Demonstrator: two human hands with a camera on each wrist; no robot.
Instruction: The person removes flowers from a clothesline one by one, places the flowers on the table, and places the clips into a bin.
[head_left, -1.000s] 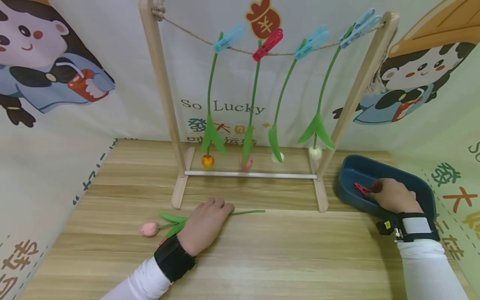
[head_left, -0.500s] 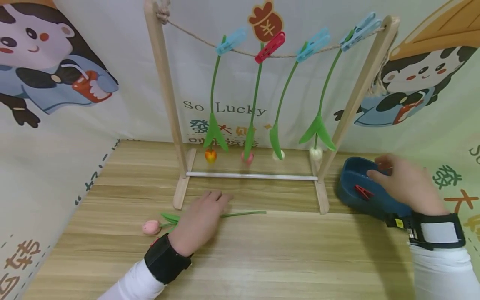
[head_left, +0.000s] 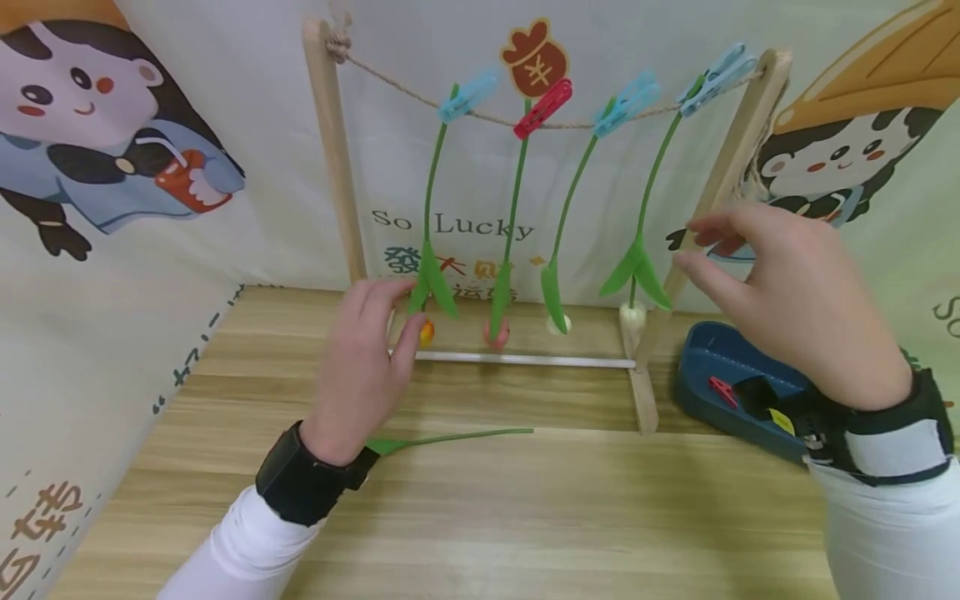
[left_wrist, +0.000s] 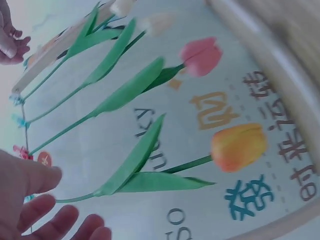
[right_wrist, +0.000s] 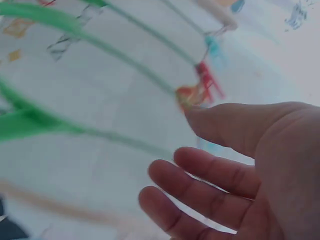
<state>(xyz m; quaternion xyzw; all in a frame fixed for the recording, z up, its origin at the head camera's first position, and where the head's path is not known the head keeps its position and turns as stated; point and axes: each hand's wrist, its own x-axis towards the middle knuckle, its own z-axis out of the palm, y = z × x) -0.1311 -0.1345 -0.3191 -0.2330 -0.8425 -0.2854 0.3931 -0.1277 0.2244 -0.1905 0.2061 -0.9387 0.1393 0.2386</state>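
Note:
My left hand [head_left: 363, 358] is raised in front of the rack's left side, fingers loosely spread and holding nothing. Close beyond it hangs an orange tulip [left_wrist: 239, 147], head down, pegged to the cord by a blue clothespin [head_left: 467, 98]. A pink tulip [head_left: 496, 335] hangs from a red clothespin [head_left: 543, 108], with white tulips [head_left: 632, 315] to its right. On the table lies another tulip [head_left: 472, 435]; the wrist and hand hide its bloom. My right hand [head_left: 795, 300] hovers above the blue tray [head_left: 701, 412], by the right post, thumb and fingers apart and bare.
A red clothespin [head_left: 722, 390] lies in the tray, part of which the right wrist strap covers. The wooden rack [head_left: 335, 167] has a white lower bar [head_left: 525, 360] and a cord [head_left: 390, 82] strung between its posts. A printed cloth stands behind and at the sides.
My left hand has lifted off the tulip on the table and moved up and left. My right hand has let go of the red clothespin in the tray and risen out of it.

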